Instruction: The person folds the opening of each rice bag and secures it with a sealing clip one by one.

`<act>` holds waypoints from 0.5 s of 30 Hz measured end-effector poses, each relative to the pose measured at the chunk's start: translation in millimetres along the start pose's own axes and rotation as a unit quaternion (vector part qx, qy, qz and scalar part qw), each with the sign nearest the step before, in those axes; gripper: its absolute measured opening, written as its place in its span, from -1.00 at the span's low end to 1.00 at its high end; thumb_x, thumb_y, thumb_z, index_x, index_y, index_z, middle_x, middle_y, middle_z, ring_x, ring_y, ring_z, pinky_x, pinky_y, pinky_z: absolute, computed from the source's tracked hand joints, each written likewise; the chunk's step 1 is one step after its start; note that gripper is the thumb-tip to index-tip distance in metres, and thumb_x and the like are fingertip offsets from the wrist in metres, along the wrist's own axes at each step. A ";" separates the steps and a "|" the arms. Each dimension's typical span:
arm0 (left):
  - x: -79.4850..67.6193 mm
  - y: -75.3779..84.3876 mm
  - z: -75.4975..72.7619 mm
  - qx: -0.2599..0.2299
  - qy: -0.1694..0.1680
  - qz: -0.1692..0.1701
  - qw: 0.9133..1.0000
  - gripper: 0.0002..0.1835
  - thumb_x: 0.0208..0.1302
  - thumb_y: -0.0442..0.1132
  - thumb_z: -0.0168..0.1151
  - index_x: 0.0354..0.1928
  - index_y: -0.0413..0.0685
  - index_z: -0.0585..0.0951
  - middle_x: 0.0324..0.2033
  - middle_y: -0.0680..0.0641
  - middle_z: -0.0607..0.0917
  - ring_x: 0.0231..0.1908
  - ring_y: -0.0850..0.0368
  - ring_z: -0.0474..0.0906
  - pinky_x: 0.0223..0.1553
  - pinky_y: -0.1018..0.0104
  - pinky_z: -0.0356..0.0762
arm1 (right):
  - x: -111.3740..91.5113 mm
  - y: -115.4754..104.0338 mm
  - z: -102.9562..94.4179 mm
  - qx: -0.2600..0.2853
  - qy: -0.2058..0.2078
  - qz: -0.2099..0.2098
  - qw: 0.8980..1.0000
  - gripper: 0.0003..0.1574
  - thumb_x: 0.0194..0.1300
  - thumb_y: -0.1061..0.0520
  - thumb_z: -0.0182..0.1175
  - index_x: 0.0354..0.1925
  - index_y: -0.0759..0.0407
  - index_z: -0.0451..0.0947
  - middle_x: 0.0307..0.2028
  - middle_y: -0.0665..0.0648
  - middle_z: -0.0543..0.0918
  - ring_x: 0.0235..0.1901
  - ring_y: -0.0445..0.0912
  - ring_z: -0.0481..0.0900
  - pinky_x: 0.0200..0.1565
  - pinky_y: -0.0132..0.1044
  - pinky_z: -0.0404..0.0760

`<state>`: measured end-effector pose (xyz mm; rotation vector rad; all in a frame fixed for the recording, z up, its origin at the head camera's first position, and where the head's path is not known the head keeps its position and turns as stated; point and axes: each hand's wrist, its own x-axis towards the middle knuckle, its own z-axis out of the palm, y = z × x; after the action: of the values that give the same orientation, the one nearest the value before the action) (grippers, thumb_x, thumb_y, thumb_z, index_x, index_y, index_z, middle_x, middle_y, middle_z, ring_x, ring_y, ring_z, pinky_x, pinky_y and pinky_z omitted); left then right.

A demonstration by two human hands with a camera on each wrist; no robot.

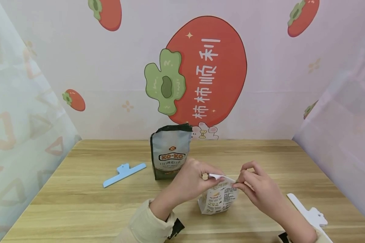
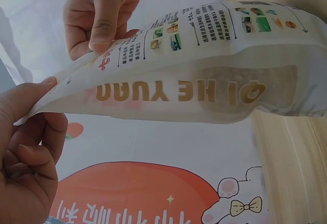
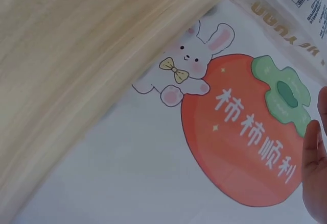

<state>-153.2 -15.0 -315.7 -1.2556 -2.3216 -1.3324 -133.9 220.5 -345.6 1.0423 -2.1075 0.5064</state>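
A white printed food bag [image 1: 220,199] stands upright on the wooden table, with gold "QI HE YUAN" lettering along its side in the left wrist view. My left hand [image 1: 193,179] pinches the left end of its top edge between thumb and fingers. At the right end of that edge, the thumb and fingers of my right hand [image 1: 258,189] pinch the bag too. Close up, the left wrist view has the left hand [image 2: 30,147] on the bag's top corner. Only part of the right hand [image 3: 314,168] shows at the edge of the right wrist view.
Behind the left hand stands a KO-KO bag [image 1: 170,148] with a dark folded top. A light blue clip [image 1: 124,173] lies on the table [image 1: 79,209] at left. Near the right forearm lies a white clip [image 1: 310,214]. A printed backdrop [image 1: 124,67] rises behind the table.
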 end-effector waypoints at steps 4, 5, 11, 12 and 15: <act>-0.5 1.6 -0.7 0.001 0.002 -0.010 1.000 -0.89 0.23 -0.28 0.40 -0.24 -0.14 0.80 -0.29 -0.03 0.83 -0.34 0.35 0.71 -0.33 0.66 0.55 | -1.9 3.1 -2.4 0.011 -0.009 0.009 1.000 -0.52 0.48 -0.21 -0.05 -0.44 0.06 0.47 -0.51 -0.23 0.58 -0.07 -0.12 0.37 -0.24 -0.40 0.47; -0.5 1.8 -0.9 0.000 0.003 -0.012 1.000 -0.89 0.23 -0.28 0.39 -0.24 -0.14 0.80 -0.29 -0.03 0.83 -0.34 0.35 0.71 -0.34 0.66 0.55 | -2.6 3.7 -3.2 0.008 -0.009 0.010 1.000 -0.52 0.48 -0.21 -0.05 -0.44 0.05 0.48 -0.52 -0.25 0.60 -0.05 -0.12 0.36 -0.22 -0.38 0.46; -0.7 1.2 -0.6 0.003 0.007 -0.010 1.000 -0.89 0.23 -0.28 0.40 -0.25 -0.14 0.80 -0.30 -0.02 0.83 -0.36 0.37 0.70 -0.35 0.65 0.54 | -13.0 8.7 -11.4 -0.007 -0.006 0.034 0.999 -0.50 0.49 -0.25 -0.09 -0.41 -0.03 0.55 -0.45 -0.25 0.69 0.05 -0.11 0.33 -0.13 -0.36 0.42; -0.7 1.1 -0.4 0.004 0.008 -0.009 1.000 -0.89 0.23 -0.28 0.40 -0.25 -0.14 0.80 -0.30 -0.02 0.83 -0.36 0.38 0.70 -0.35 0.66 0.54 | -15.9 10.2 -13.3 -0.012 -0.007 0.042 0.999 -0.50 0.48 -0.26 -0.09 -0.40 -0.04 0.57 -0.44 -0.24 0.70 0.08 -0.11 0.32 -0.11 -0.33 0.39; -0.6 0.5 -0.1 0.005 0.010 -0.007 1.000 -0.89 0.22 -0.28 0.41 -0.25 -0.14 0.80 -0.29 -0.02 0.83 -0.37 0.38 0.69 -0.34 0.66 0.53 | -24.9 16.4 -19.2 -0.028 -0.007 0.061 0.998 -0.49 0.46 -0.30 -0.09 -0.38 -0.06 0.59 -0.40 -0.19 0.70 0.18 -0.12 0.28 -0.07 -0.23 0.32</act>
<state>-152.4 -15.3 -315.7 -1.2189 -2.3257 -1.3297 -128.5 255.1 -352.0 0.8918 -2.1947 0.4967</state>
